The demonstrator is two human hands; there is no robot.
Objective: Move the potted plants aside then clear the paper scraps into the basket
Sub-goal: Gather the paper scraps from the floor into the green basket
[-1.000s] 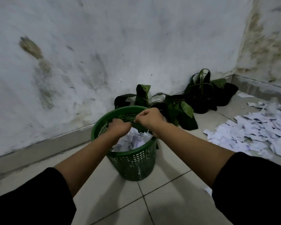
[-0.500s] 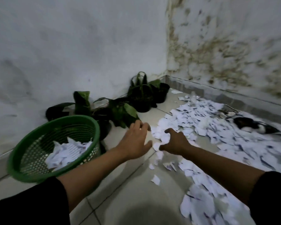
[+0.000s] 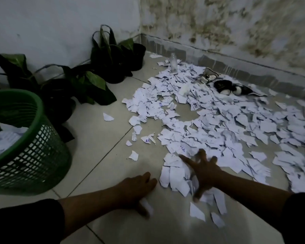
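White paper scraps (image 3: 218,124) lie spread over the tiled floor from the middle to the right edge. My right hand (image 3: 203,170) lies flat on the near edge of the pile with fingers spread. My left hand (image 3: 139,189) rests on the bare tile just left of the scraps, fingers straight, with one small scrap under its thumb side. The green plastic basket (image 3: 30,155) stands at the left, partly filled with paper. Several potted plants (image 3: 81,85) in black pots stand along the left wall behind the basket.
Two stained walls meet in a corner at the back. A small clear bottle (image 3: 173,62) stands at the far end of the scraps. A black and white object (image 3: 232,88) lies among the paper near the right wall. Bare tile shows between basket and scraps.
Both hands left the basket, swung right to the scrap pile and came down onto the floor. The view has turned right and dipped lower.
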